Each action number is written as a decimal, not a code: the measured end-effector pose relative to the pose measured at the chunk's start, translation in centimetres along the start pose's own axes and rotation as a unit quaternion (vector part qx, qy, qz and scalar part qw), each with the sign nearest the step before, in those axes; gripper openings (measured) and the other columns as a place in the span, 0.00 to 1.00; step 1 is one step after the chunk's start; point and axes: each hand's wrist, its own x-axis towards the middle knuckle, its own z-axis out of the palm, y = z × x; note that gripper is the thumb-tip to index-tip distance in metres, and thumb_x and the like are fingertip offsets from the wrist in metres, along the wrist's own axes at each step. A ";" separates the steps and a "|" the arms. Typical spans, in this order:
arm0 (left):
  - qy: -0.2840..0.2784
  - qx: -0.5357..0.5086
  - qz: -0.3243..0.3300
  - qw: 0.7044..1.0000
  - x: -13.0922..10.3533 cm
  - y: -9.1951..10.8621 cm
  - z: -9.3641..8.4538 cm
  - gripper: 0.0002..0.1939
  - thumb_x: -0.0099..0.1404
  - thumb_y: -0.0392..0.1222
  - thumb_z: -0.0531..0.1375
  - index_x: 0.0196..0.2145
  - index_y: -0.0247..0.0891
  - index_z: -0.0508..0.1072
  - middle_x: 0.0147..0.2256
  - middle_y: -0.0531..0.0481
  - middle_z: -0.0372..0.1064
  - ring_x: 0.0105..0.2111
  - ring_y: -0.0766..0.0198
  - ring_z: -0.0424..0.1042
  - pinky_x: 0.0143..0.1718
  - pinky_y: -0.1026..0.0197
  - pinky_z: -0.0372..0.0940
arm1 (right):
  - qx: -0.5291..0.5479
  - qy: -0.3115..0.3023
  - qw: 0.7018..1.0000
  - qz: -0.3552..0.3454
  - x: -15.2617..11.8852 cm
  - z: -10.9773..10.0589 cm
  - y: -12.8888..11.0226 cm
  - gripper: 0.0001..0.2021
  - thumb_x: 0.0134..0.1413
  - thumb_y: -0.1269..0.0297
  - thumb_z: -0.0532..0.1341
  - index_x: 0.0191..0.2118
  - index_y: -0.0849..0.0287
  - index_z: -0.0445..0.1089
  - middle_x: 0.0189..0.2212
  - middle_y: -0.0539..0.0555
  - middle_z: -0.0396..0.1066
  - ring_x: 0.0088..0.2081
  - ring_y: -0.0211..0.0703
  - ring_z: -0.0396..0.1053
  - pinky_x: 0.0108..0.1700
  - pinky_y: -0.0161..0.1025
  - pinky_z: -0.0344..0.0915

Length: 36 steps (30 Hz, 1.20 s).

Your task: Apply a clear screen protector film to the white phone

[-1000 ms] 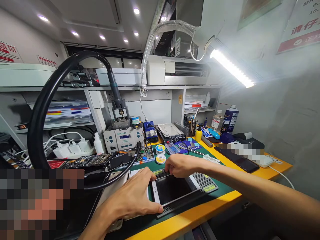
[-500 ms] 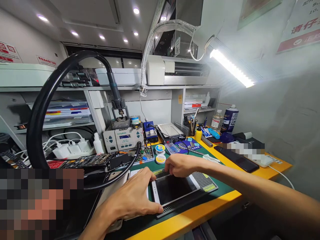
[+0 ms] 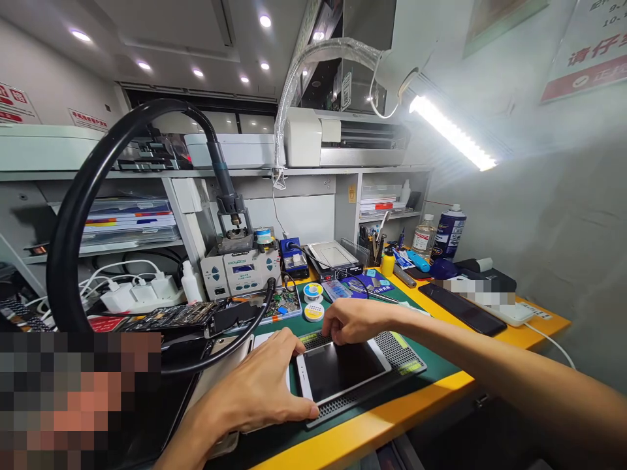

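Little had moved since half a second earlier: the right forearm (image 3: 450,343) sat slightly higher in view, covering more of a pale item (image 3: 416,309) behind it, and the shadow along the near edge of the white tablet (image 3: 343,372) had thinned, so more of the perforated plate (image 3: 399,352) beneath showed. The tablet lay dark screen up on that plate, which rested on the green mat (image 3: 443,369) over the yellow tabletop (image 3: 343,447). The left hand (image 3: 264,378) was spread wide, spanning the tablet's left end with fingers at the far corner and thumb at the near one. The right hand (image 3: 355,320) was curled narrow at the far edge — whether it pinched anything could not be told. The work looked under way rather than finished, since both hands were at the tablet. Its white front was in place, with no gap visible along the near edge; the part of the far edge behind the right hand was hidden, so how much remained there could not be judged. Two round tins (image 3: 314,303) stood just beyond the plate, apart from the hands.
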 end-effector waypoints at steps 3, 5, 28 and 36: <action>0.002 -0.001 -0.008 1.000 0.0 -0.1 0.1 0.32 0.46 0.57 0.69 0.47 0.43 0.68 0.45 0.50 0.67 0.46 0.52 0.67 0.44 0.55 0.62 | 0.043 -0.015 0.999 -0.005 0.5 -0.1 1.0 0.20 0.43 0.72 0.64 0.46 0.64 0.77 0.32 0.52 0.77 0.32 0.39 0.71 0.29 0.30 0.60; 0.002 0.000 -0.010 1.000 0.0 -0.1 0.2 0.32 0.46 0.57 0.69 0.47 0.43 0.68 0.45 0.50 0.67 0.45 0.53 0.67 0.43 0.56 0.61 | 0.078 -0.019 0.997 -0.008 0.9 -0.2 1.8 0.19 0.42 0.70 0.65 0.45 0.64 0.77 0.31 0.51 0.76 0.32 0.39 0.70 0.30 0.30 0.61; 0.065 -0.418 -0.002 0.906 1.9 -0.5 0.5 0.24 0.58 0.62 0.63 0.26 0.35 0.72 0.23 0.53 0.65 0.23 0.70 0.56 0.25 0.66 0.48 | 0.239 0.289 0.921 -0.110 -6.6 0.6 2.5 0.12 0.57 0.71 0.58 0.44 0.58 0.75 0.42 0.56 0.74 0.46 0.44 0.71 0.49 0.41 0.67; 0.045 -0.585 -0.098 0.804 2.6 -0.1 1.3 0.24 0.45 0.58 0.73 0.22 0.34 0.72 0.19 0.52 0.67 0.18 0.75 0.56 0.22 0.71 0.44 | -0.265 0.444 0.813 -0.268 -9.1 5.2 4.2 0.17 0.57 0.80 0.57 0.51 0.59 0.70 0.40 0.59 0.75 0.40 0.47 0.70 0.39 0.45 0.68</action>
